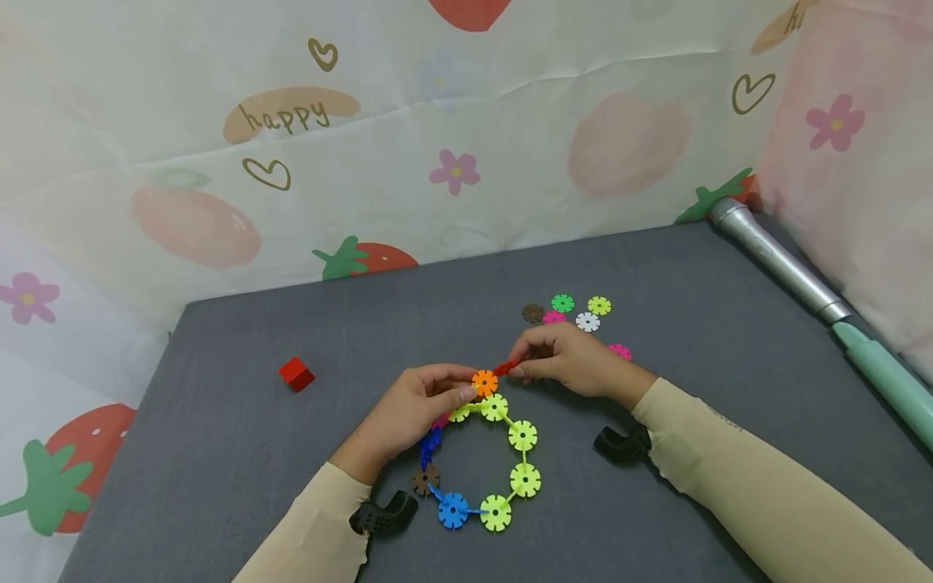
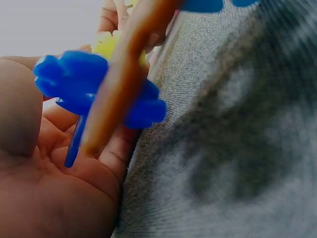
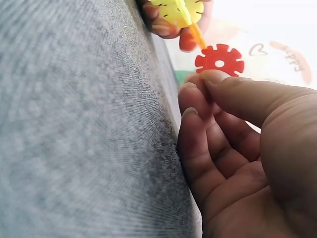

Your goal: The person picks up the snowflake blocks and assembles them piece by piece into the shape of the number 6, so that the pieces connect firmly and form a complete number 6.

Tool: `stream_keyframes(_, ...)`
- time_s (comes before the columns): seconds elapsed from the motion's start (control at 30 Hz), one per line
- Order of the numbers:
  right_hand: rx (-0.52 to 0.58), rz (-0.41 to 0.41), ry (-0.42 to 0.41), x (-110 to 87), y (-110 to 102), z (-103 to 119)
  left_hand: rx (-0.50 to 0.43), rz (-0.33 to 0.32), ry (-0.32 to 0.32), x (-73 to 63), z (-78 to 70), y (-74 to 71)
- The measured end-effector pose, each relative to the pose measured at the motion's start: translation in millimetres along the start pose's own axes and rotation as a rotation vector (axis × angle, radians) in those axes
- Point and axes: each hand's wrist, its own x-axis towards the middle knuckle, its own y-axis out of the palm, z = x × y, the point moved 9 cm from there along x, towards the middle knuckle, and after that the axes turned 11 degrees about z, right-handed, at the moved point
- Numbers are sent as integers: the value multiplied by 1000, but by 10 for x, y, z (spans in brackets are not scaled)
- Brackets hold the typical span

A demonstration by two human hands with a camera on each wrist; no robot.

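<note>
- Cloth [image 1: 510, 105] rises behind the worktop and closes off its far edge and right side.
- The worktop [image 1: 219, 453] is grey; its left edge slants toward the viewer, well apart from both hands.
- A microphone [image 1: 776, 255], silver and green, lies along the right side, with a broad stretch of grey between it and the discs.
- The ring [image 1: 516, 437], made of linked discs, is near the middle of the worktop, well away from the far edge, its centre open.
- The left hand [image 1: 411, 409] grasps the ring's orange disc [image 1: 487, 377] at the far side, thumb in front; dark blue discs of the ring show beside its palm.
- The right hand [image 1: 572, 356] pinches a red disc [image 3: 229, 58] between thumb and fingers.
- A red cube [image 1: 296, 374] sits on the left, well apart from the left hand, with open grey around it.
- Six loose discs [image 1: 587, 321] lie beyond the right hand, one pink near its wrist.
- The red disc's rim meets the orange disc.
</note>
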Motion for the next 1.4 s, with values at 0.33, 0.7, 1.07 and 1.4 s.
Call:
stream_keyframes(0.33, 25, 17, -25, 1, 14, -7, -20, 10, 3, 1, -16, 20)
stream_keyframes(0.7, 5, 2, -62, -6, 42, 40, -26, 36, 35, 10, -28, 54)
stream_keyframes(1.07, -95, 13, -55, 2, 73, 86, 0, 59, 71, -3, -97, 85)
stream_keyframes(1.4, -140, 2, -45, 7, 74, 102, 9, 66, 58, 9, -88, 80)
